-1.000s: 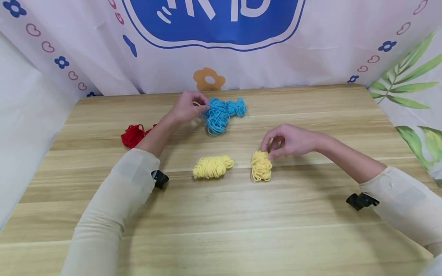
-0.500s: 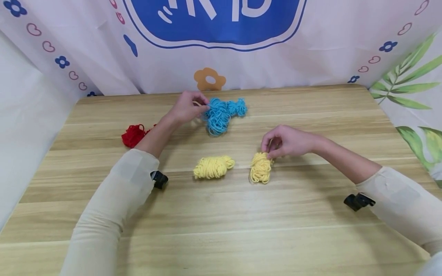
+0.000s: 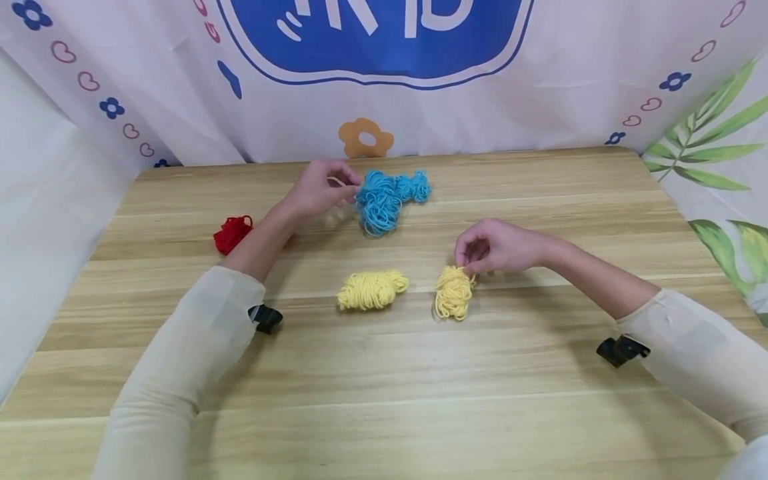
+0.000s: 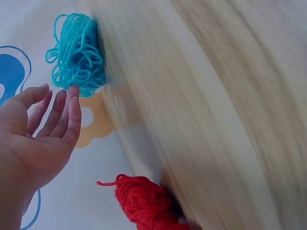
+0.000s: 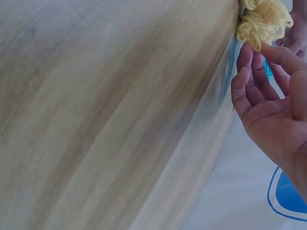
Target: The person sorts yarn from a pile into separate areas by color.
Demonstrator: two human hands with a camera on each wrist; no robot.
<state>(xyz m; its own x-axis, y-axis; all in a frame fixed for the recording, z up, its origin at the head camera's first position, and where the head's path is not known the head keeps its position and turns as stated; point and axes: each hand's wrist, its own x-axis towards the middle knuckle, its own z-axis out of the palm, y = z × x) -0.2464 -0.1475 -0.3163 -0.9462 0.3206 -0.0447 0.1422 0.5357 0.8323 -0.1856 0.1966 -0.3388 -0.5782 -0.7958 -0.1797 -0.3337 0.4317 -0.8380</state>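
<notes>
Two blue yarn bundles [image 3: 381, 202] lie side by side at the back middle of the table. Just left of them is my left hand [image 3: 321, 189]; in the left wrist view its fingers [image 4: 57, 115] are loosely extended, fingertips right at the blue yarn's edge and nothing gripped. My right hand [image 3: 499, 245] pinches the top end of a pale yellow yarn bundle [image 3: 453, 293] between thumb and fingertips, seen also in the right wrist view as looped yellow yarn [image 5: 263, 24]. A second yellow yarn bundle [image 3: 372, 291] lies to its left, untouched.
Red yarn [image 3: 233, 235] lies at the left, partly hidden behind my left forearm. The wooden table [image 3: 384, 387] ends at the back against a white printed curtain [image 3: 288, 113]. Black wrist cameras [image 3: 623, 350] stick out from both sleeves.
My left hand has drawn slightly left from the blue yarn, its forearm now covering more of the red yarn. My right hand has shifted the yellow bundle slightly toward me, then stayed nearly still.
</notes>
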